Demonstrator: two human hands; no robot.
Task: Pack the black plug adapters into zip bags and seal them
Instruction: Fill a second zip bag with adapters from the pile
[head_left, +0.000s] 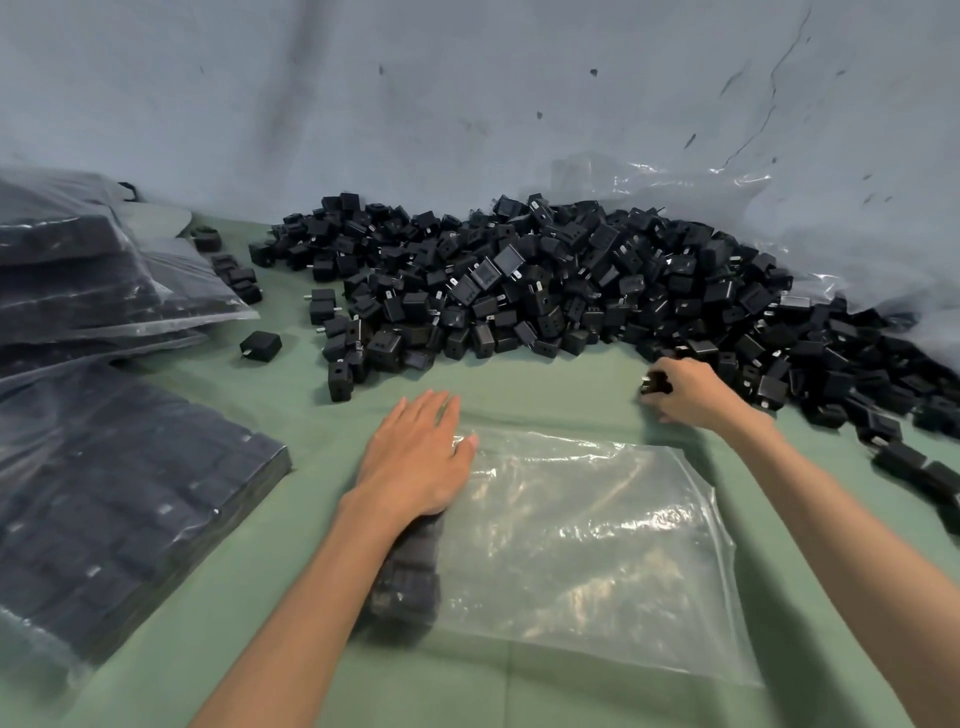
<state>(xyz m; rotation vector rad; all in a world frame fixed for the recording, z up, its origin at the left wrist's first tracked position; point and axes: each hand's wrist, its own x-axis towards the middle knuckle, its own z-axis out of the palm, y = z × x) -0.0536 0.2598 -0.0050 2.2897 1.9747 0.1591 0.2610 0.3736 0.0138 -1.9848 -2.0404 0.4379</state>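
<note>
Fingers (439, 410) of the left hand (415, 462) lie straight and close together, palm down, pressing on the far left corner of a clear zip bag (597, 545). The bag lies flat on the green cloth (545, 384), right in front of the person. Inside it, along its left edge and partly under that hand and wrist, sits a short row of black adapters (410, 577). The rest of the bag is flat, shiny film with the cloth showing through.

The right hand (696, 397) is out past the bag's far right corner, its fingers curled round one black adapter (655, 385), whose metal prongs stick out on the left. This hand sits at the near edge of the big pile of adapters (545, 291), which spreads across the back of the cloth and down its right side.

On the left, a filled bag (119, 499) lies flat with its adapters packed in rows, near the left forearm. Behind it is a stack of filled bags (78, 275). A single loose adapter (261, 344) lies alone between that stack and the pile. A blue-grey sheet (467, 104) hangs behind everything, with crumpled clear plastic (675, 179) against it at the right
</note>
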